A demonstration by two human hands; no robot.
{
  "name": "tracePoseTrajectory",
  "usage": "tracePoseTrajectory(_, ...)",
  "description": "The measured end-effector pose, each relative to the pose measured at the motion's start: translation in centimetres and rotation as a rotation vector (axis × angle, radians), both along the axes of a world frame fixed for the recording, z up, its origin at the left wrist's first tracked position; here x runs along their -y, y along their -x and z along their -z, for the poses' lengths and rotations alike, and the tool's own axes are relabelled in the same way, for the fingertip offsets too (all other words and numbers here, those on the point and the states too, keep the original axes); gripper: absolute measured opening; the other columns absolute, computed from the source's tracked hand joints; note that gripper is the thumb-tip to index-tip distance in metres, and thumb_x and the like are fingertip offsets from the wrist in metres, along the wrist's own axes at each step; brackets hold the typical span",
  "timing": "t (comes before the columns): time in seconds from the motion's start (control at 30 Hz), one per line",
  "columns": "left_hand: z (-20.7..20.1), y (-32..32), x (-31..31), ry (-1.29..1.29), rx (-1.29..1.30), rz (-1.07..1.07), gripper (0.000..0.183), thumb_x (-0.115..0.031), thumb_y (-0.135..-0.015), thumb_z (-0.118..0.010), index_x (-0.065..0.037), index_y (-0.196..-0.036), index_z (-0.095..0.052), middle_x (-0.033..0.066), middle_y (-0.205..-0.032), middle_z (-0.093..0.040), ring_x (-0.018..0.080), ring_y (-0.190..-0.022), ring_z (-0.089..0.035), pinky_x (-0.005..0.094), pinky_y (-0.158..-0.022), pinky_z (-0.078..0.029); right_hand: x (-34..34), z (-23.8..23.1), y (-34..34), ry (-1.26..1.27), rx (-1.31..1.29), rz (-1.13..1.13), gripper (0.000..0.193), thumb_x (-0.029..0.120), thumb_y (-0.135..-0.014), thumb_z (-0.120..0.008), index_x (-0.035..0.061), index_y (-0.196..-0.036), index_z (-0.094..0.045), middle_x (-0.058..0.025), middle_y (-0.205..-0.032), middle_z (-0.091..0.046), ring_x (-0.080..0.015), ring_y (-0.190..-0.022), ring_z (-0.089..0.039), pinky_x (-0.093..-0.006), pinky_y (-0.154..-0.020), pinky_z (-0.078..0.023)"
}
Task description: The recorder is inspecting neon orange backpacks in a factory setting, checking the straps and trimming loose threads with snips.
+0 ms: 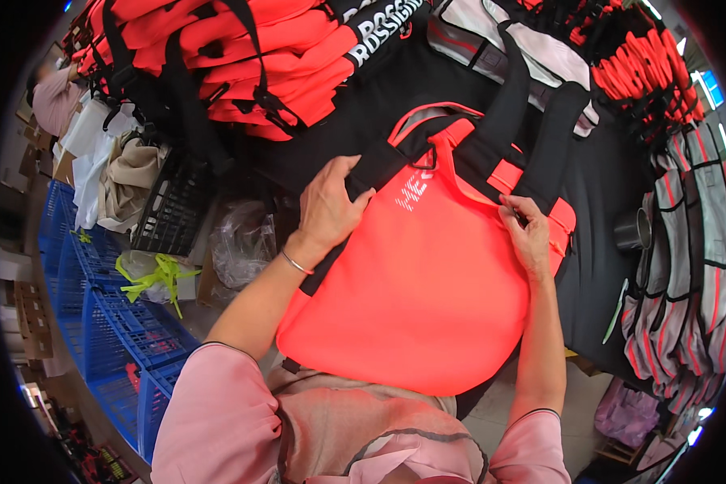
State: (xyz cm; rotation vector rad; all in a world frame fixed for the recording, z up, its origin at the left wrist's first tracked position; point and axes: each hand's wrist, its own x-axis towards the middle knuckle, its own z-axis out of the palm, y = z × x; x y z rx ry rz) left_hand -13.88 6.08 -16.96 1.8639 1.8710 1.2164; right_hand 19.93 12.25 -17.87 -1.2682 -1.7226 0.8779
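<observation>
A bright red-orange backpack [411, 298] with black straps lies across the table edge and over my lap, its top pointing away from me. At its upper left, my left hand [329, 208] grips the black edge of the backpack between thumb and fingers. My right hand [527, 234] pinches the red fabric at the upper right side, thumb and fingertips together. Between the hands, a fold of red fabric stands up beside a black buckle loop. Two wide padded black shoulder straps [558, 137] stretch away from the bag's upper right.
Stacked red bags [266, 56] fill the far left of the black-covered table [315, 157]. Grey-and-red padded pieces [678, 266] hang at right, near a metal cup [633, 230]. Blue plastic crates [121, 323] and a black crate [173, 202] stand left. Another person's pink sleeve [55, 101] shows far left.
</observation>
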Motion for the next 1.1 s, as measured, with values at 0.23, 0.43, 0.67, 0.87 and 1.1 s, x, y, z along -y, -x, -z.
tracePoseTrajectory(0.23,1.5,-0.5,1.6,-0.145,0.022,-0.038,0.052,-0.007,-0.072,-0.081,0.000,-0.118,-0.058,0.0176,-0.105,-0.065,0.0349,-0.097,-0.065,0.0380,-0.083,-0.053,3.6,-3.0,12.4,-0.401,0.334,0.120,0.033,0.017,-0.092,-0.068,0.0037,-0.121,-0.061,-0.0101,-0.089,-0.060,-0.0249,-0.087,-0.061,-0.0362,-0.080,-0.050)
tracePoseTrajectory(0.43,2.0,2.5,2.0,0.059,0.626,0.072,0.040,-0.013,-0.085,-0.074,0.001,-0.120,-0.061,0.0125,-0.109,-0.069,0.0241,-0.100,-0.067,0.0335,-0.090,-0.052,2.5,-0.2,17.7,-0.375,0.376,0.038,0.025,0.018,-0.091,-0.069,0.0018,-0.108,-0.063,-0.0140,-0.091,-0.064,-0.0276,-0.083,-0.063,-0.0385,-0.074,-0.050)
tracePoseTrajectory(0.67,5.9,7.9,13.5,0.325,1.020,-0.120,0.047,-0.034,-0.097,-0.062,0.000,-0.129,-0.058,0.0119,-0.118,-0.065,0.0161,-0.111,-0.059,0.0303,-0.098,-0.044,3.7,0.5,17.1,-0.008,0.000,0.113,0.026,0.012,-0.090,-0.073,0.0022,-0.111,-0.063,-0.0086,-0.085,-0.064,-0.0127,-0.077,-0.061,-0.0293,-0.073,-0.051)
tracePoseTrajectory(0.87,6.9,6.9,16.3,0.547,1.175,0.261,0.103,-0.045,-0.074,-0.078,0.001,-0.151,-0.029,0.0186,-0.148,-0.042,0.0276,-0.137,-0.041,0.0360,-0.112,-0.032,6.0,-1.9,23.0,-0.220,0.227,-0.292,0.037,0.024,-0.086,-0.076,0.0190,-0.121,-0.067,-0.0114,-0.084,-0.071,-0.0252,-0.065,-0.067,-0.0340,-0.065,-0.054)
tracePoseTrajectory(1.1,4.7,6.3,15.8,0.561,0.692,0.091,0.075,-0.032,-0.066,-0.086,0.002,-0.124,-0.054,0.0157,-0.121,-0.060,0.0263,-0.106,-0.061,0.0363,-0.091,-0.049,6.2,-2.0,23.6,-0.080,0.456,-0.310,0.032,0.036,-0.081,-0.079,0.0135,-0.104,-0.071,-0.0097,-0.072,-0.069,-0.0264,-0.064,-0.067,-0.0357,-0.059,-0.051)
